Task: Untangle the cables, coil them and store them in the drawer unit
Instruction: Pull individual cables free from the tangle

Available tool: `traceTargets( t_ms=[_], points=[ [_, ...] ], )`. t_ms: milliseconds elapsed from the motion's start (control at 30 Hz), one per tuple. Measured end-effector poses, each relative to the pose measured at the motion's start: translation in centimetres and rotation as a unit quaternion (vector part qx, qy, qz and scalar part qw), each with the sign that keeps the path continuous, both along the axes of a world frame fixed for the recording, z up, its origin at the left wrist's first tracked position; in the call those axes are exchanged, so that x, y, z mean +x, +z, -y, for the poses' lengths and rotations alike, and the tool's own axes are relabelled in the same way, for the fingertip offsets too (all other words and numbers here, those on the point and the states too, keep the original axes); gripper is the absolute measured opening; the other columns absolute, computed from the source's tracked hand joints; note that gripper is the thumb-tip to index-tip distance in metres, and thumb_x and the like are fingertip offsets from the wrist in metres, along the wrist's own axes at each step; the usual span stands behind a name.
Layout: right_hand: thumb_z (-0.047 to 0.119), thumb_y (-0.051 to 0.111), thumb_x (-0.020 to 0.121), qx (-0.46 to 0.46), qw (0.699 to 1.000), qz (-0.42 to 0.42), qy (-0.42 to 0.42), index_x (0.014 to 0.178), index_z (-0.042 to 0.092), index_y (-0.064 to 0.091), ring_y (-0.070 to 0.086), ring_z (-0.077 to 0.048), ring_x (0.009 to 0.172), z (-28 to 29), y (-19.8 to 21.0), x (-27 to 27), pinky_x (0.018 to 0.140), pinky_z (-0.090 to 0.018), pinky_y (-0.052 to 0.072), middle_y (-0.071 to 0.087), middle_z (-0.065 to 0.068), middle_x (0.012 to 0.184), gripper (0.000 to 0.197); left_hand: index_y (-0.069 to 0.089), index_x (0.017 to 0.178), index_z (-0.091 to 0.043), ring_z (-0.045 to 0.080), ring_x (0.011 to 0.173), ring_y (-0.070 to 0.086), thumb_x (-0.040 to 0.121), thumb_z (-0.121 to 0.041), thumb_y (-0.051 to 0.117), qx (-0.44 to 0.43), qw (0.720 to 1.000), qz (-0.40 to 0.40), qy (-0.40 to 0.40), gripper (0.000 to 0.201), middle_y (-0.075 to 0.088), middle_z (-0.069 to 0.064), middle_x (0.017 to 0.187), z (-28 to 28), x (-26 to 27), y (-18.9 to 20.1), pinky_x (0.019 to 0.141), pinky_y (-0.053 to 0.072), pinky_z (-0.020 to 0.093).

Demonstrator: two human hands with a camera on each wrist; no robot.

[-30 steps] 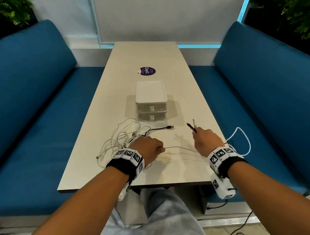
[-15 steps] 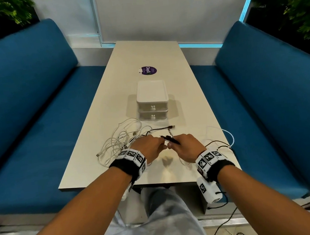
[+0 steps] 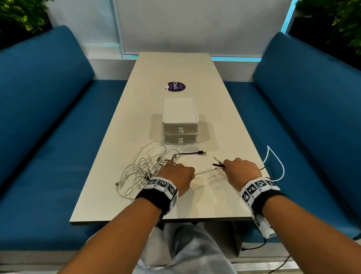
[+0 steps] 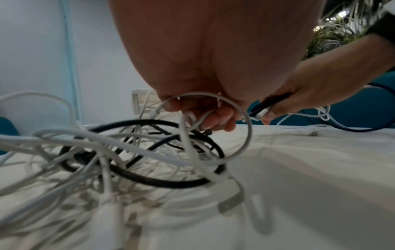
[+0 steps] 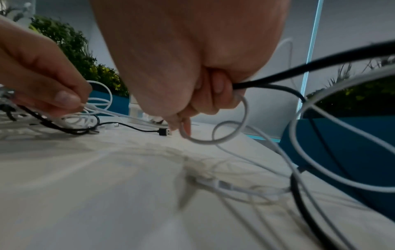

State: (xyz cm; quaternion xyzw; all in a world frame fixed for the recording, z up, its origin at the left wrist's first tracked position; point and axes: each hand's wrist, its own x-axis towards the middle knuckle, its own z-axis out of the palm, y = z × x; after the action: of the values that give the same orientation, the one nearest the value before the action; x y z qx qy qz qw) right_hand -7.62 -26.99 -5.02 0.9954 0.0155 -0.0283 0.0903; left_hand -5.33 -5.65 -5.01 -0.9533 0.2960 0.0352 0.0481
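From the head view the left hand (image 3: 178,176) sits closed at the near edge of the tangle of cables (image 3: 147,171), and the right hand (image 3: 242,170) is closed further right with plug ends sticking out of it. Only the wrist cameras show the grips: the left fingers (image 4: 215,118) curl round a white cable (image 4: 245,135) looping out of the tangle, while the right fingers (image 5: 213,94) clench a black cable (image 5: 320,62) and a white loop (image 5: 239,128) together. Half a second ago the hands met near the middle; now they are apart, a white strand stretched between them. The closed drawer unit (image 3: 180,120) stands just beyond the tangle on the pale table (image 3: 167,66), with blue benches (image 3: 39,130) on both sides.
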Motion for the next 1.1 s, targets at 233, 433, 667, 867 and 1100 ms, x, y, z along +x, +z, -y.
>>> traceTargets(
  t_ms=[233, 433, 667, 867, 1100],
  points=[
    [0.028, 0.039, 0.099, 0.159, 0.986, 0.047, 0.006, 0.115, 0.014, 0.051, 0.063, -0.036, 0.085, -4.8, -0.1, -0.6, 0.065, -0.037, 0.044, 0.065, -0.014, 0.095, 0.024, 0.058, 0.104, -0.017, 0.034, 0.084, 0.064, 0.099, -0.022, 0.04, 0.004, 1.0, 0.008, -0.008, 0.019, 0.068, 0.011, 0.09, 1.7, -0.4, 0.0, 0.068, 0.04, 0.034],
    [0.024, 0.044, 0.098, 0.377, 0.925, -0.033, -0.042, 0.095, 0.009, 0.063, 0.062, -0.035, 0.092, -5.4, -0.3, 0.0, 0.069, -0.033, 0.042, 0.068, -0.018, 0.096, 0.024, 0.05, 0.124, -0.019, 0.032, 0.087, 0.065, 0.099, -0.015, 0.04, -0.016, 1.0, 0.021, -0.01, 0.027, 0.07, 0.009, 0.096, 1.4, -0.6, 0.2, 0.066, 0.035, 0.033],
    [0.038, 0.045, 0.1, 0.299, 0.953, -0.052, 0.021, 0.1, 0.017, 0.062, 0.06, -0.028, 0.081, -3.2, -0.5, 0.1, 0.065, -0.033, 0.043, 0.066, -0.009, 0.089, 0.027, 0.056, 0.112, -0.017, 0.032, 0.094, 0.065, 0.105, -0.031, 0.039, -0.007, 1.0, 0.001, -0.014, 0.024, 0.07, 0.009, 0.098, 0.9, 0.4, -1.0, 0.081, 0.035, 0.035],
    [0.041, 0.041, 0.101, 0.185, 0.982, -0.018, -0.037, 0.111, 0.02, 0.057, 0.062, -0.03, 0.078, 0.6, 0.1, 0.0, 0.067, -0.037, 0.052, 0.064, -0.008, 0.088, 0.028, 0.058, 0.103, -0.022, 0.029, 0.097, 0.06, 0.098, -0.019, 0.042, -0.008, 0.999, -0.039, 0.02, 0.016, 0.069, 0.005, 0.098, -1.2, 1.5, -2.1, 0.096, 0.029, 0.04],
    [0.037, 0.037, 0.102, 0.173, 0.978, 0.025, -0.114, 0.119, 0.013, 0.052, 0.062, -0.034, 0.084, 0.4, 0.6, 0.1, 0.067, -0.037, 0.048, 0.063, -0.013, 0.097, 0.033, 0.054, 0.102, -0.025, 0.029, 0.08, 0.048, 0.103, -0.028, 0.037, -0.019, 0.999, -0.03, 0.025, 0.018, 0.059, 0.004, 0.082, -1.4, 1.7, -3.1, 0.093, 0.029, 0.038]
  ],
)
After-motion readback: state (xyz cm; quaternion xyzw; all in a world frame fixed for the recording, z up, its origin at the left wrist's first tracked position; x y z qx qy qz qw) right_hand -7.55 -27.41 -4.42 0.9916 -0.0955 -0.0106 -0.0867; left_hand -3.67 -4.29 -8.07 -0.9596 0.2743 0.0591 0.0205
